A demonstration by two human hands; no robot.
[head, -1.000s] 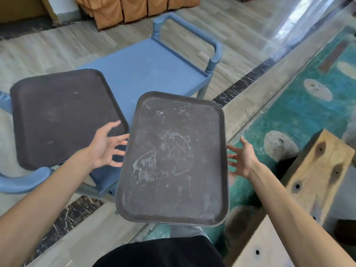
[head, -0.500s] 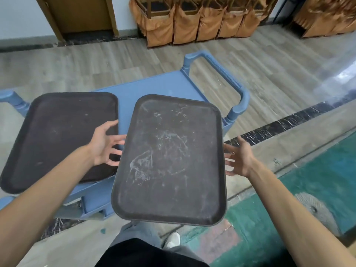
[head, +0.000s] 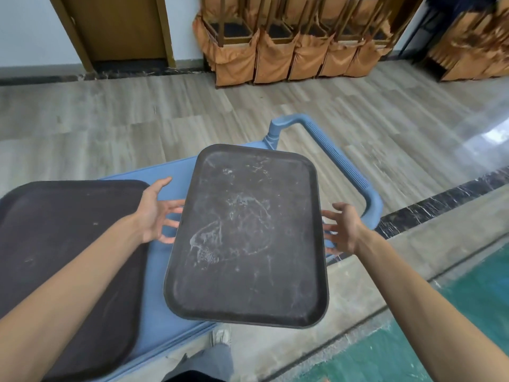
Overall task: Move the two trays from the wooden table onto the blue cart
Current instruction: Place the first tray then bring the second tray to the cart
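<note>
Fingers spread, the left hand (head: 158,212) and the right hand (head: 343,228) sat at the two long edges of one scratched tray (head: 248,232), fingertips under its rim; whether they gripped or only touched it, I cannot tell. That tray was over the right half of the blue cart (head: 162,293), its near end jutting past the cart's edge. One second tray (head: 63,260) lay flat on the cart's left half. Two trays, one cart, one cart handle (head: 341,164) beyond.
</note>
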